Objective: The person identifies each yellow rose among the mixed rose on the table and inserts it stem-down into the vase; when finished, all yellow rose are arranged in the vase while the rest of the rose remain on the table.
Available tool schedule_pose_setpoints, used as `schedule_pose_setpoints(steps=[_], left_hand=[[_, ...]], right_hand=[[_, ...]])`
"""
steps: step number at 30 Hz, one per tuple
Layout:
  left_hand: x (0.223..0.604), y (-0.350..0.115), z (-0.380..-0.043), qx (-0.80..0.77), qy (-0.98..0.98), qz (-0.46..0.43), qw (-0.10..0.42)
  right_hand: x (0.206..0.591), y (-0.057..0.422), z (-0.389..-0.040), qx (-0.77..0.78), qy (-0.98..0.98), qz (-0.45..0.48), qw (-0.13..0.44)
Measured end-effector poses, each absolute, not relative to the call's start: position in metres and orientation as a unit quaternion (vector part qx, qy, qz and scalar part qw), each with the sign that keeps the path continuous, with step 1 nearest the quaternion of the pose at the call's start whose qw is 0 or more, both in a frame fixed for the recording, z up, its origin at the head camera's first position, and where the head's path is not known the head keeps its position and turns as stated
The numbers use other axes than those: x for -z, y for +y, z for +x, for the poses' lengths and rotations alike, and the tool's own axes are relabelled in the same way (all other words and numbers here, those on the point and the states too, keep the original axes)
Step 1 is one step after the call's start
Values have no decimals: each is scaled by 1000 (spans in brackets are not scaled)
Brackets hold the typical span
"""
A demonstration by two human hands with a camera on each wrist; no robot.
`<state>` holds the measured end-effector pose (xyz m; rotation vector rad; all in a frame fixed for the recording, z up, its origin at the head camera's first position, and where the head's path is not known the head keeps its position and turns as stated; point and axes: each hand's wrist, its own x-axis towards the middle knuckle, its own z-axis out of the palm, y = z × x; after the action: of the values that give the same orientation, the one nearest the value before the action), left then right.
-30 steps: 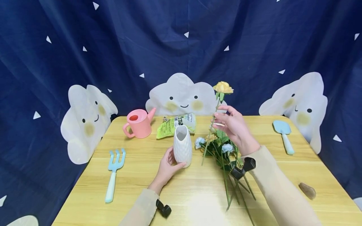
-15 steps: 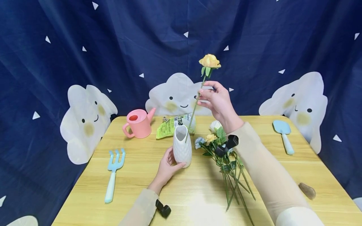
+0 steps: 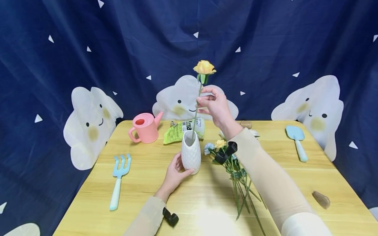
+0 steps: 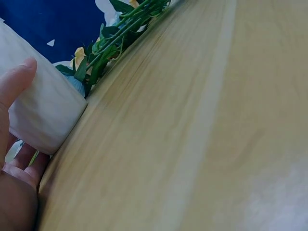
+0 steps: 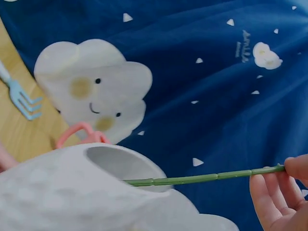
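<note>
A white textured vase (image 3: 190, 155) stands upright on the wooden table, its slanted mouth facing me. My left hand (image 3: 173, 175) grips it low down, thumb across the front, fingers behind the base. In my right hand (image 3: 217, 106) the stem of a yellow rose (image 3: 204, 68) is pinched between thumb and fingers, bloom up. The green stem (image 5: 202, 178) slants down, its lower end inside the vase mouth in the right wrist view. Several more artificial flowers (image 3: 236, 175), yellow, blue and white, lie on the table to the right of the vase, partly hidden by my right forearm.
Behind the vase lies a green and white bag (image 3: 177, 131); a pink watering can (image 3: 145, 127) stands to its left. A blue hand fork (image 3: 119, 180) lies at left, a blue trowel (image 3: 296, 141) and a brown stone (image 3: 321, 199) at right.
My right hand has lifted the yellow rose from above the flower pile and carried it left over the vase; the stem's end has entered the mouth. My left hand stays on the vase.
</note>
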<state>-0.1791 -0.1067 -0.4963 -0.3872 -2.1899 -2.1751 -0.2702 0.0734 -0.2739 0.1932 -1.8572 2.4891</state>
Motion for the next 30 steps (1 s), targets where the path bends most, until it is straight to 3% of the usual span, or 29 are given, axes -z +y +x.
schedule_pose_setpoints(steps=[11, 30], left_hand=[[496, -106, -180, 697, -706, -126, 22], [498, -107, -180, 691, -712, -123, 16]], right_hand=[[308, 58, -258, -734, -668, 122, -15], [325, 45, -247, -682, -716, 149, -20]])
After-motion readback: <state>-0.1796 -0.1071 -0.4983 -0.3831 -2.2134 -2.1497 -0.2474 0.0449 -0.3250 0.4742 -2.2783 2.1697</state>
